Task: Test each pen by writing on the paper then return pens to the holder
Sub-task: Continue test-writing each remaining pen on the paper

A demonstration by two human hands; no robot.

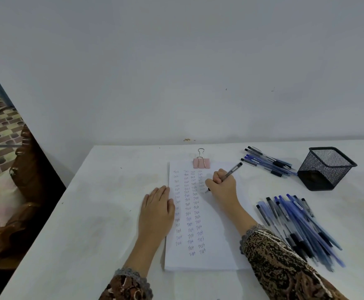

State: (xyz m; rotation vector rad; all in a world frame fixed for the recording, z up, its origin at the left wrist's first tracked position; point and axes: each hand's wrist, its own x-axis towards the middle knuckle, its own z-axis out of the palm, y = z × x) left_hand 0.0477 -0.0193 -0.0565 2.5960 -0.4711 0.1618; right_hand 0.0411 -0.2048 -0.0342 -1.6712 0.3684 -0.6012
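A white stack of paper (215, 239) lies in the middle of the table, with columns of the word "Test" written down it. My right hand (223, 187) grips a dark pen (233, 169), whose tip touches the paper at the fourth column. My left hand (157, 210) rests flat on the paper's left edge with straight fingers. A black mesh pen holder (326, 168) stands at the right and looks empty. One small group of blue and black pens (267, 162) lies left of the holder. A bigger pile of pens (300, 226) lies in front of it.
A pink binder clip (201, 162) clamps the top edge of the paper. The white table (94, 213) meets a plain wall at the back. Its left edge drops off beside a carved wooden chair (23, 187).
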